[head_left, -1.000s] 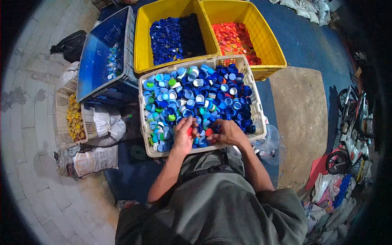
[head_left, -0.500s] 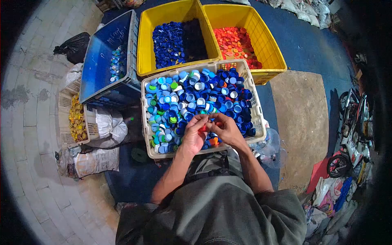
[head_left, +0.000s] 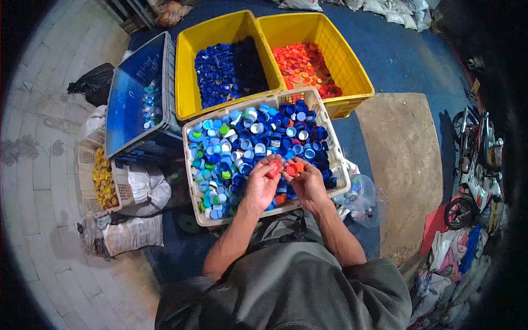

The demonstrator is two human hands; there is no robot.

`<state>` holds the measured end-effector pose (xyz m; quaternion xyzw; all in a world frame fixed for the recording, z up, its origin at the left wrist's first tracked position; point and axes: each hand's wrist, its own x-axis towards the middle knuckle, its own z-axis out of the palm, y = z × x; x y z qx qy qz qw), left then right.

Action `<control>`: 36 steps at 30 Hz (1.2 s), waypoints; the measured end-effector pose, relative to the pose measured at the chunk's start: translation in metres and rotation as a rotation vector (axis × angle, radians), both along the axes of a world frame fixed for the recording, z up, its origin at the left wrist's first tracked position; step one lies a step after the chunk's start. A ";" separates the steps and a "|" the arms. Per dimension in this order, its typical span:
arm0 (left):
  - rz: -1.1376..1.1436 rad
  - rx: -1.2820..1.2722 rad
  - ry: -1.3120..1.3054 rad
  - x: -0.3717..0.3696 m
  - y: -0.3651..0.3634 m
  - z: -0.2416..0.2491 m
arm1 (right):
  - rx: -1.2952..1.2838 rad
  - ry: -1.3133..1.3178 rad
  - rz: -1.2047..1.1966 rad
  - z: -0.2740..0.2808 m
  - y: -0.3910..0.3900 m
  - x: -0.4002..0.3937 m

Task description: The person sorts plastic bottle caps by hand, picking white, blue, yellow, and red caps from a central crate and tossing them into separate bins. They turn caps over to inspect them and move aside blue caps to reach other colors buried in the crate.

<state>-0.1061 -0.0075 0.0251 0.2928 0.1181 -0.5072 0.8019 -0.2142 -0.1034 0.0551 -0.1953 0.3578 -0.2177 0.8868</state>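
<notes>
My left hand is closed on a red bottle cap, held between thumb and fingers. Close beside it, my right hand grips orange bottle caps, seemingly two together. Both hands hover over the near side of a white plastic crate. Light blue, dark blue, white and green bottle caps fill this crate in a mixed heap. A few orange caps lie among them under my hands, partly hidden.
Beyond the crate stand a yellow bin of dark blue caps and another yellow bin of red-orange caps. A blue bin stands left, near a basket of yellow caps and white sacks. A motorcycle is at right.
My hands have moved slightly apart and turned, bringing the red and orange caps into clear view. The crate and bins sit lower and further left in the view.
</notes>
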 end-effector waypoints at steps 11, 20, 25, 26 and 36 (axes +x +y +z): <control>-0.151 -0.292 -0.047 0.060 -0.158 0.089 | -0.435 -0.191 -0.175 0.020 -0.129 0.044; 0.174 -0.045 -0.293 0.108 -0.062 0.050 | -0.508 0.108 -0.224 0.001 -0.116 0.023; 0.342 0.219 -0.426 0.108 0.050 -0.004 | -0.737 0.355 0.088 -0.053 -0.070 0.012; 0.366 0.308 -0.458 0.104 0.065 -0.010 | -0.805 0.425 0.151 -0.054 -0.061 0.014; 0.329 0.571 -0.591 0.064 0.107 -0.003 | -1.823 0.466 0.615 -0.020 -0.036 0.097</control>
